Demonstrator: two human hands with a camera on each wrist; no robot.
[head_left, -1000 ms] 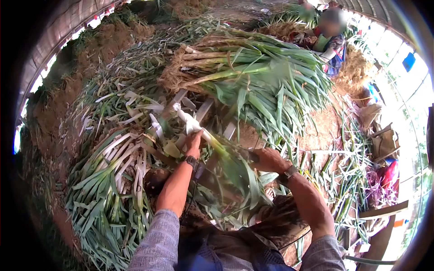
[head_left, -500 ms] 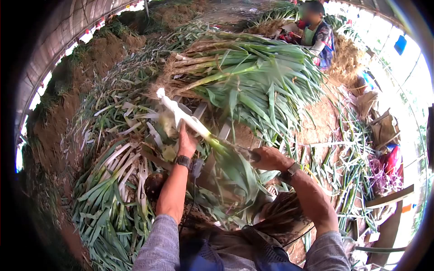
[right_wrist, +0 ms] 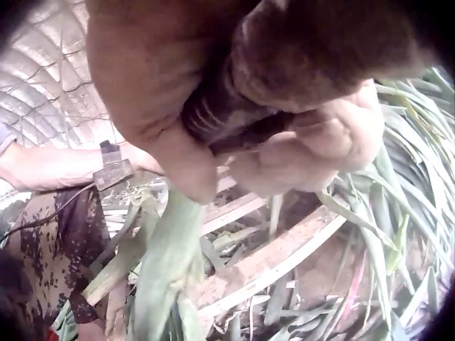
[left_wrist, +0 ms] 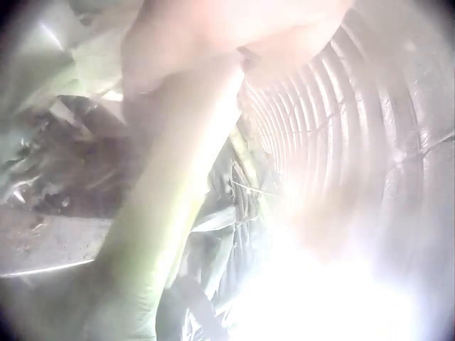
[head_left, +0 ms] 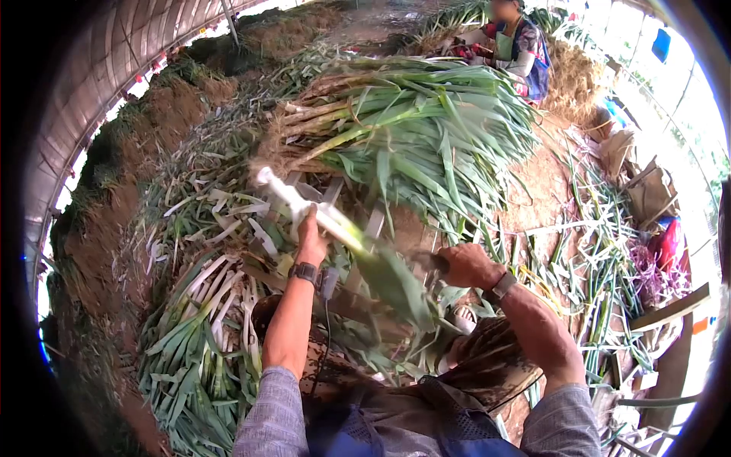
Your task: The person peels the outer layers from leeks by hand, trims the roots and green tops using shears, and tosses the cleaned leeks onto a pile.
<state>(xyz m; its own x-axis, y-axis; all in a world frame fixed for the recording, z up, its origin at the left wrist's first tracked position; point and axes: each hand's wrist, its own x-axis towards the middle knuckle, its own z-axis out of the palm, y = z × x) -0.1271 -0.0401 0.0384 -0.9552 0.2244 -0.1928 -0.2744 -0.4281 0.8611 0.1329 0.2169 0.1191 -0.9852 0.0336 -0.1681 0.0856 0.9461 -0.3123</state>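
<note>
My left hand (head_left: 311, 240) grips a leek (head_left: 341, 226) by its white shaft, the white end pointing up and left and the green leaves hanging toward my knees. In the left wrist view the leek's pale green shaft (left_wrist: 160, 206) runs down from the fingers. My right hand (head_left: 468, 266) is curled round the dark handle (head_left: 439, 263) of a knife, whose blurred blade lies beside the leek's leaves. The ringed dark handle (right_wrist: 213, 114) shows inside the fist in the right wrist view, with the blade hidden there.
A big heap of untrimmed leeks (head_left: 426, 129) lies ahead, roots to the left. Cleaned leeks (head_left: 202, 343) are piled at my left. Leaf scraps (head_left: 567, 266) litter the ground on the right. Another person (head_left: 519, 53) sits at the back right.
The leek's white end has swung up and left in my left hand, and its outline is blurred now. My right hand keeps the knife near the leaves. The head view has shifted a little.
</note>
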